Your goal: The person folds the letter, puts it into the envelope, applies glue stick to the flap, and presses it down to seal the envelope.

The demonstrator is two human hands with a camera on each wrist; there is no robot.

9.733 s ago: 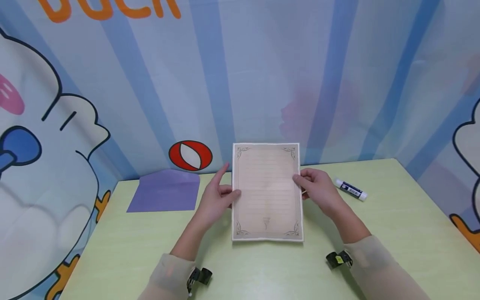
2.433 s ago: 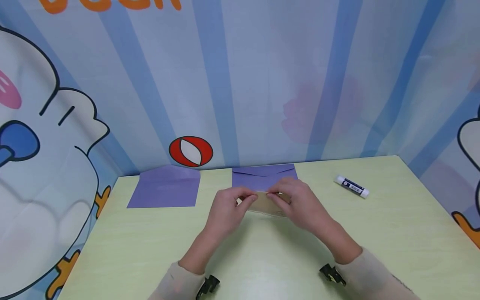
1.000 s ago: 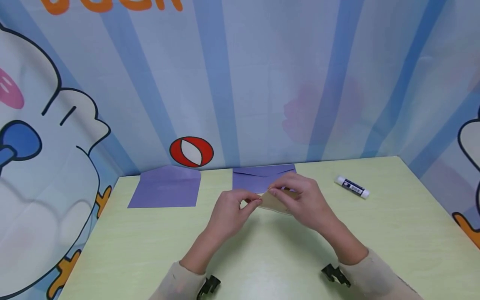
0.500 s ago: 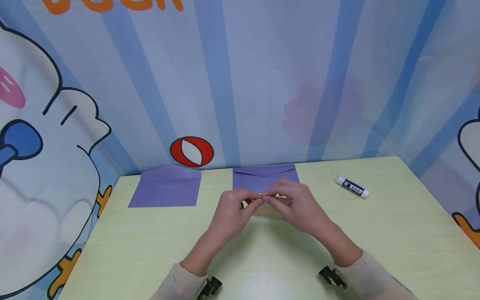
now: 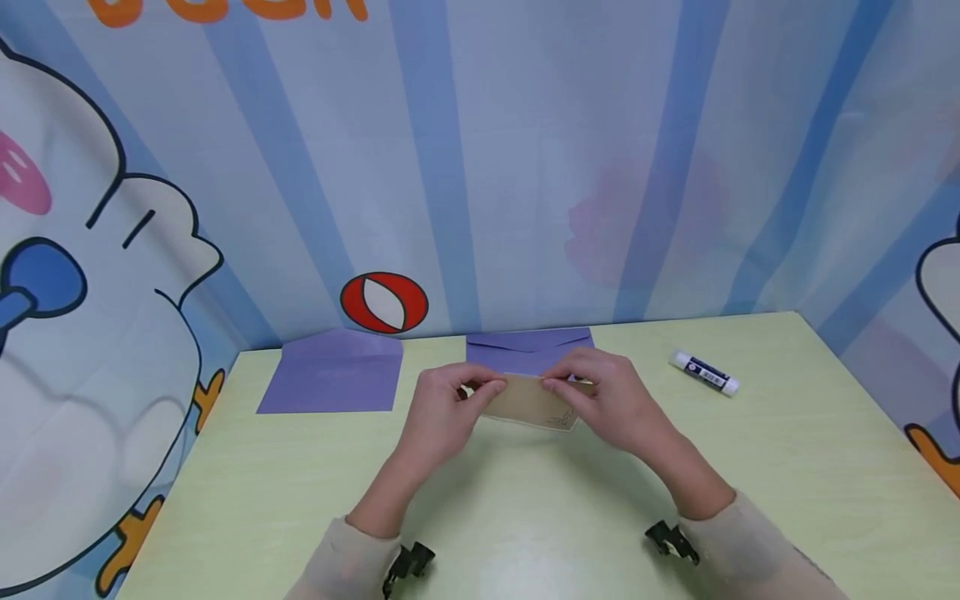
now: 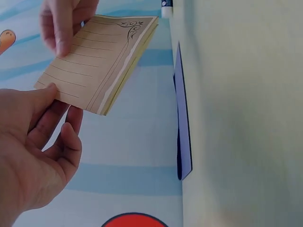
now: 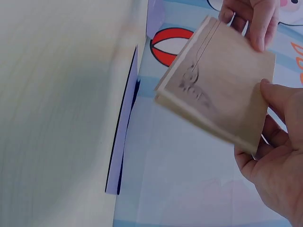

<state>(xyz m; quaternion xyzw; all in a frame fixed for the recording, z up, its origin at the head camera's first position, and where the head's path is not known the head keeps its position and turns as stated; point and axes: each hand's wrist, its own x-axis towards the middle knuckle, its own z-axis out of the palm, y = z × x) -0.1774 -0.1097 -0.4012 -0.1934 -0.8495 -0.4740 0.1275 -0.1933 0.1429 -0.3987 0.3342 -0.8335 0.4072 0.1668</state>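
Note:
A sheet of lined letter paper (image 5: 528,402), folded over on itself, is held above the table between both hands. Its tan face carries ruled lines and a dark corner scroll, clear in the left wrist view. My left hand (image 5: 444,412) pinches one end of the folded edge between thumb and fingers. Towards the other end of that edge, my right hand (image 5: 615,400) pinches it the same way. Behind the paper lies a purple envelope (image 5: 517,357) with its flap folded down, partly covered by the right hand and the paper.
Another purple envelope (image 5: 330,383), flap raised, lies at the table's back left. A glue stick (image 5: 705,372) is at the back right. The pale green table (image 5: 525,533) ends at a printed cloth backdrop (image 5: 525,167).
Earlier the letter paper was held up unfolded; now it is folded. Over the last second the hands came together along the folded edge, then spread apart again.

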